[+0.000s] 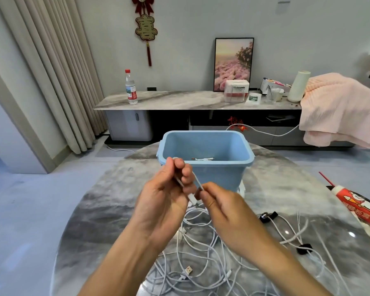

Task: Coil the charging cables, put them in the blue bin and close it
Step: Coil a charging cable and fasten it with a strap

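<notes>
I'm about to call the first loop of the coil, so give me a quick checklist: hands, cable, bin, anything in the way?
1. Left hand grips the white cable: ok.
2. Right hand pinches the same cable near its plug: ok.
3. Cable free of the pile of cables on the table: cannot tell, the strands overlap.
4. Blue bin open and upright, just beyond the hands: ok.
5. Room in the bin: ok, only a small white cable lies inside.
6. Lid for closing: cannot tell, none in view.
</notes>
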The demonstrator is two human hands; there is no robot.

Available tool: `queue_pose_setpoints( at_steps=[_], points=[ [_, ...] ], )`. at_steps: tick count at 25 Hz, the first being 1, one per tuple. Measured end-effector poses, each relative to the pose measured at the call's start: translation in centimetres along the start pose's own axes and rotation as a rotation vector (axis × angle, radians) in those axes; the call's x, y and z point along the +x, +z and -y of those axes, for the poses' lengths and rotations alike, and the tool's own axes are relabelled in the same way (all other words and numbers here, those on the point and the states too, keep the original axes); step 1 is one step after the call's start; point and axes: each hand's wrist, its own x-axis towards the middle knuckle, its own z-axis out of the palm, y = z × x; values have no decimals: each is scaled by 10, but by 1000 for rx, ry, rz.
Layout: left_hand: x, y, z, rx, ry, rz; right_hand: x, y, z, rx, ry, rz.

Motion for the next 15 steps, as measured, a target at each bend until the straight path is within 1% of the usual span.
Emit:
queue_pose_setpoints(
  at_steps=[2,4,5,7,9,10,12,13,14,15],
  points=[
    [3,-2,0,-41,53,-76,-6,7,12,-6,17,34],
    [4,-4,-1,-54,91,-107,-8,7,18,8,67,47],
    [5,-3,-2,-27,116,-111,-10,6,19,-5,93,60],
    [6,-3,0,112,184,-96,-13,5,26,-76,118,110],
    [7,-6,1,353,298,-47,-16,4,39,-161,130,185],
    [7,-10,1,552,386,-24,-18,3,46,-191,122,217],
    [7,-20,0,1043,537,41,-20,-7,58,-283,67,235],
    [8,-25,-1,1249,553,116,-18,-16,61,-345,19,216],
    [8,-27,-2,1379,528,204,-15,-28,63,-380,-38,169],
    [6,-26,-2,1404,468,285,-11,-43,60,-386,-89,106]
  ],
)
